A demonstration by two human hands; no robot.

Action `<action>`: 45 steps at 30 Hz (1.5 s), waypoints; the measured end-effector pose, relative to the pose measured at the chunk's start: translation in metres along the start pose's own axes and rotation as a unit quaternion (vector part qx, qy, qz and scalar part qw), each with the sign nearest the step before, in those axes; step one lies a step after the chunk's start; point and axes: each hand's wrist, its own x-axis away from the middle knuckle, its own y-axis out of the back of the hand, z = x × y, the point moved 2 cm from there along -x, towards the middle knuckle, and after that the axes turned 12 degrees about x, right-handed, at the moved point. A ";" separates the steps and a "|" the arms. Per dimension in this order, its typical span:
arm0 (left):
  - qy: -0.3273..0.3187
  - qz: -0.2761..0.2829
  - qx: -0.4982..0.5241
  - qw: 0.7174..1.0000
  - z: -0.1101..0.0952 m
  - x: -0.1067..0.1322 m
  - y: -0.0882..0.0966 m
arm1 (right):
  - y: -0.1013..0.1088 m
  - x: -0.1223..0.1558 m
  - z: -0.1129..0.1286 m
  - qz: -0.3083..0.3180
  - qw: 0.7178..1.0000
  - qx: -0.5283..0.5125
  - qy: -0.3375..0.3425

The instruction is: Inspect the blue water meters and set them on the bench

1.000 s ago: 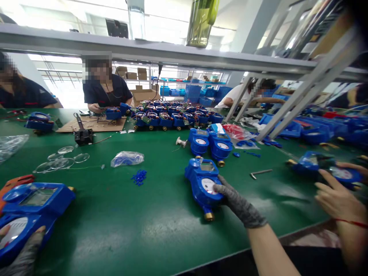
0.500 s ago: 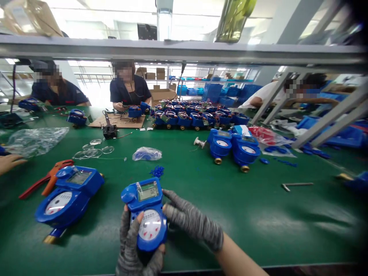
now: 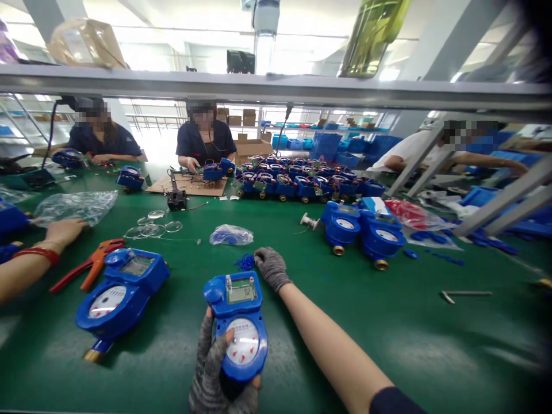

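My left hand (image 3: 213, 368), in a grey fingerless glove, is wrapped round the lower left of a blue water meter (image 3: 259, 351). The meter's small screen and white dial face up. Beyond it, my gloved right hand (image 3: 272, 268) is at the edge of a pile of tiny blue parts (image 3: 245, 263), fingers curled and close together. Whether a part is between those fingertips is hidden. Just past the pile lies a clear bag of blue pieces (image 3: 232, 235). To the left, another blue water meter (image 3: 123, 296) rests beside orange-handled cutters (image 3: 97, 261).
A co-worker's hand (image 3: 64, 233) reaches in from the left near a plastic bag (image 3: 80, 207). Two more meters (image 3: 340, 224) and a wire spool (image 3: 309, 221) stand right of centre. A hex key (image 3: 466, 294) lies at right. Rows of meters (image 3: 302, 184) and several people are behind.
My right hand has left the meter's side and moved forward to the tiny blue parts. My left hand still holds the meter. A co-worker's hand has come further in from the left.
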 end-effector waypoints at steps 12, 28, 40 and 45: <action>-0.033 -0.051 -0.017 0.998 -0.006 -0.007 -0.006 | 0.019 0.047 -0.023 0.045 0.996 0.071 0.028; -0.039 -0.019 -0.016 0.999 -0.012 -0.005 -0.002 | 0.105 0.137 0.033 0.004 0.962 -0.195 0.190; -0.055 -0.011 -0.075 0.996 -0.018 -0.007 -0.001 | 0.171 0.160 -0.027 -0.126 0.955 0.014 0.268; -0.055 -0.006 -0.070 0.996 -0.017 -0.007 0.000 | 0.119 0.149 0.045 -0.069 0.955 0.032 0.285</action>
